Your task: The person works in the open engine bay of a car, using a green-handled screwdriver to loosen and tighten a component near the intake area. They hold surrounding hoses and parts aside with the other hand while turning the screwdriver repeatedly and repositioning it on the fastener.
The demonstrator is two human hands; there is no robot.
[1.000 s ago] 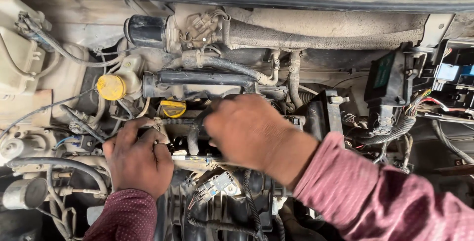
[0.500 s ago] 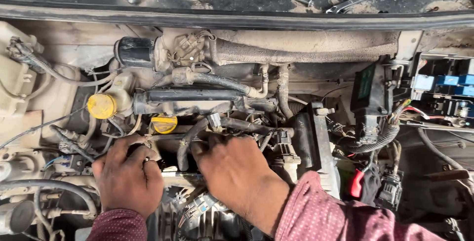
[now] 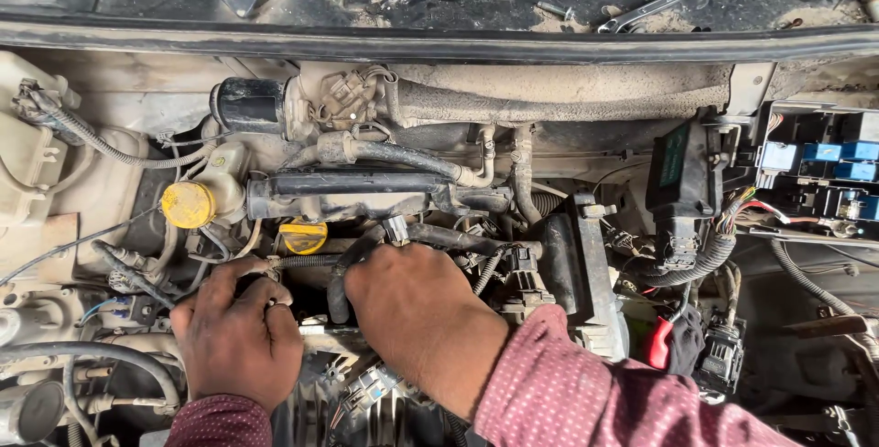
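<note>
Both hands are reaching into the engine. The left hand [image 3: 236,342] and right hand [image 3: 421,319] are hiding their fingers, so I cannot tell what they are grasping near the black hose [image 3: 352,259].

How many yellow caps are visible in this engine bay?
2. The larger yellow cap sits on a reservoir at the left, above the left hand. The smaller yellow cap lies to its right, between both hands. Others may be hidden beneath the right hand.
</note>
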